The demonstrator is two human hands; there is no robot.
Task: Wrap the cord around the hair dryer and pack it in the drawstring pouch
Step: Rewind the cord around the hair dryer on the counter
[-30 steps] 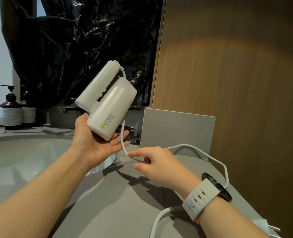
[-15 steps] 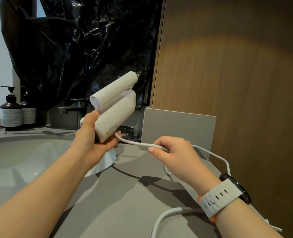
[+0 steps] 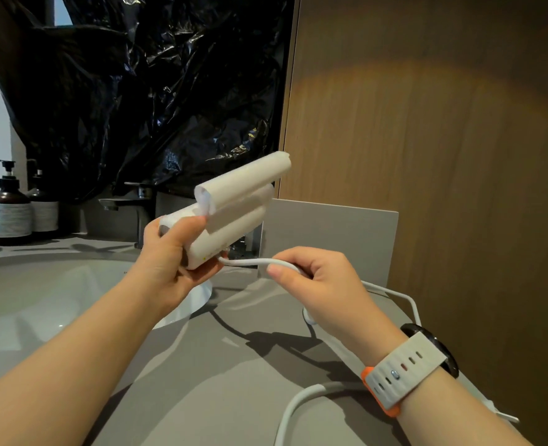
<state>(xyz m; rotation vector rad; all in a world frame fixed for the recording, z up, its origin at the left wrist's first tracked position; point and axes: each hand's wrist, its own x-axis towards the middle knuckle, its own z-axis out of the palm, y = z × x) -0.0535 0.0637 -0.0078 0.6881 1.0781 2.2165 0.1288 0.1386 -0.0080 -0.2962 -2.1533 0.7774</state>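
The left hand (image 3: 166, 262) reaches in from the near left with the forearm raised over the sink (image 3: 41, 300). Its fingers and thumb are curled round the near end of the hair dryer (image 3: 234, 217), gripping it in the air above the counter (image 3: 202, 381). The right hand (image 3: 324, 284) comes in from the near right, back of the hand up and a watch (image 3: 407, 368) on the wrist. Its thumb and curled fingers pinch the white cord (image 3: 250, 261) just right of the dryer.

The left palm and fingers cover the dryer's near end, and the spot where the cord joins the body lies under the left fingertips. The cord disappears inside the right fist. It shows again as a thin loop on the counter to the right, and a thicker curve runs off the near edge of the view. A white piece by the right forearm may be the plug, but it is mostly hidden. The small label on the dryer is too small to read.

The dryer is folded, its two white tubes lying alongside each other. Its long axis runs from the low near left up toward the far right, the free end pointing at the wooden panel (image 3: 443, 156). Between the two hands the cord runs almost level, left to right.
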